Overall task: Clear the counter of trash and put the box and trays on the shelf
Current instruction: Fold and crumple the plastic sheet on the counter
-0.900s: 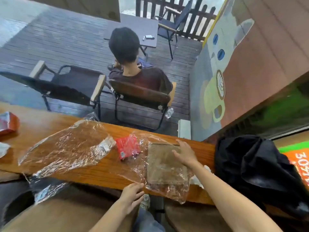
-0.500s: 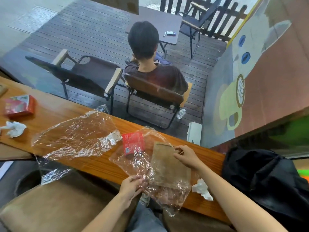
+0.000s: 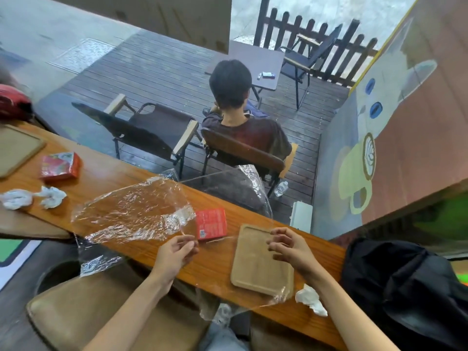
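Head view, one moment at a wooden counter [image 3: 121, 178] facing a deck:

- You hold a clear plastic sheet [image 3: 228, 249] stretched above the counter; your left hand [image 3: 174, 254] pinches its left edge between thumb and fingertips, just in front of the small red box [image 3: 211, 224].
- Your right hand [image 3: 288, 249] hovers over the near tray [image 3: 260, 264] with fingers curled, apparently gripping the far side of the same sheet, though the clear film makes the contact hard to confirm.
- The near tray lies flat on the counter under the lifted film, so by the look of it the wrap is coming off and the tray is not yet shelved.
- A second plastic sheet [image 3: 131, 211] lies crumpled and spread across the counter to your left, partly hanging over the near edge.
- Crumpled white tissues [image 3: 33, 197] sit farther left, and another tissue [image 3: 310, 298] rests on the counter just right of the near tray.
- A larger red box [image 3: 59, 165] stands further along, with a second tray [image 3: 17, 148] beyond it at the left edge of the frame.
- No shelf is visible from this angle, and no bin can be clearly made out.
- Judged from how things lie, the job is at an early stage: both films, the tissues, both red boxes and both trays remain on the counter, all yet to be cleared or stowed.
- A black bag [image 3: 405, 287] sits at your right; a seated person [image 3: 240, 117] faces away on the deck outside.
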